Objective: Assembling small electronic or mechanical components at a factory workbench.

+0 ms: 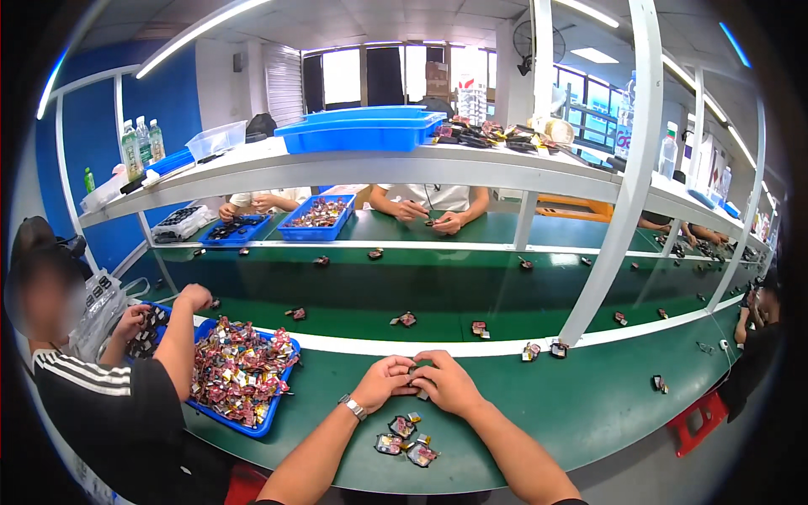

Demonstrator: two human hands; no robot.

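Note:
My left hand (pixel 383 386) and my right hand (pixel 449 385) meet over the green work table, fingers closed together around a small dark electronic part (pixel 422 394). Most of that part is hidden by my fingers. Between my forearms lie three small electronic assemblies with black edges and reddish, silver and yellow areas: an upper one (pixel 402 426), a left one (pixel 389 443) and a right one (pixel 422 454). To the left of my hands stands a blue tray (pixel 268 421) heaped with many similar reddish parts (pixel 240 370).
Beyond a white rail (pixel 438 348), a dark green conveyor belt (pixel 404 286) carries scattered parts. Two assemblies (pixel 531 352) sit by the rail near a white post (pixel 619 202). A co-worker (pixel 118 396) works close on my left. Overhead, a shelf (pixel 379 172) holds blue trays (pixel 353 130).

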